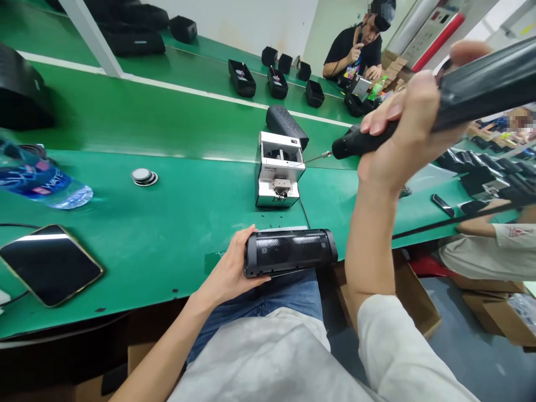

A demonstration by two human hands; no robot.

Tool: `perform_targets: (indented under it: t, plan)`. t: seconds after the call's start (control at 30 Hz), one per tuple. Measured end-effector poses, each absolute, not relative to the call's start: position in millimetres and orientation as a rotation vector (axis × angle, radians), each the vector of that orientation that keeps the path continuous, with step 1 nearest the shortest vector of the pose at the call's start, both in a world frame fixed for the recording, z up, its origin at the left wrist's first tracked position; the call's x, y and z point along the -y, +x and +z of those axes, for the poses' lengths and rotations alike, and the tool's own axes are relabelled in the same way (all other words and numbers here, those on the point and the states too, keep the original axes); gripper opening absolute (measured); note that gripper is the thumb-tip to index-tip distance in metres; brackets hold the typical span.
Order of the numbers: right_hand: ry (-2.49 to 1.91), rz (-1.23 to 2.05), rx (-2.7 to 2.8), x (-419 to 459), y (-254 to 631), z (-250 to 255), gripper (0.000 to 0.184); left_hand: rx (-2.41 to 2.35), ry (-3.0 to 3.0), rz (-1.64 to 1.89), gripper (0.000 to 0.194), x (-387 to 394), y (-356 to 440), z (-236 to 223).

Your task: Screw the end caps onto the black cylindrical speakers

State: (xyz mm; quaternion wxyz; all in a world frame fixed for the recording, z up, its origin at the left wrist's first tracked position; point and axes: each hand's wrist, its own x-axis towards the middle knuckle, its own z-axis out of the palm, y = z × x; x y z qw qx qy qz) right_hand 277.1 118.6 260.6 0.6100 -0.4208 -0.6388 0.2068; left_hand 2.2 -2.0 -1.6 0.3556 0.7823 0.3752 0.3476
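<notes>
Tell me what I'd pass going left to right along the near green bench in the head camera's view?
Phone → water bottle → round discs → left hand → black speaker it holds → white screw feeder → right hand gripping the electric screwdriver.

Speaker (288, 252) beside the left hand (228, 271) at the counter (167, 223) edge; screw feeder (279, 169) beyond it, phone (50, 263) far left.
</notes>
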Motion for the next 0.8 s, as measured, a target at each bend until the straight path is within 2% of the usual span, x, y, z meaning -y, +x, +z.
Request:
perform_targets:
  t: [0.23, 0.37, 0.43, 0.57, 0.63, 0.7, 0.8]
  plan:
    - [-0.839, 0.486, 1.386, -144, 222, 213, 0.053, -0.961, 2.010, 0.901, 0.126, 1, 2, 0]
    - [-0.752, 0.400, 1.311, -162, 207, 205, 0.050, -0.951, 2.019, 0.907, 0.125, 1, 3, 1]
    - [-0.811, 0.395, 1.307, -170, 207, 205, 0.056, -0.957, 2.021, 0.905, 0.124, 2, 3, 1]
    - [-0.830, 0.421, 1.266, -180, 210, 201, 0.081, -0.959, 2.040, 0.909, 0.124, 2, 2, 2]
    - [-0.812, 0.464, 1.268, -176, 212, 200, 0.085, -0.956, 2.050, 0.917, 0.125, 1, 2, 2]
    - [-0.838, 0.488, 1.267, -163, 215, 203, 0.080, -0.958, 2.052, 0.924, 0.125, 1, 3, 2]
    - [-0.885, 0.499, 1.291, -126, 223, 219, 0.059, -0.957, 2.053, 0.938, 0.125, 0, 3, 1]
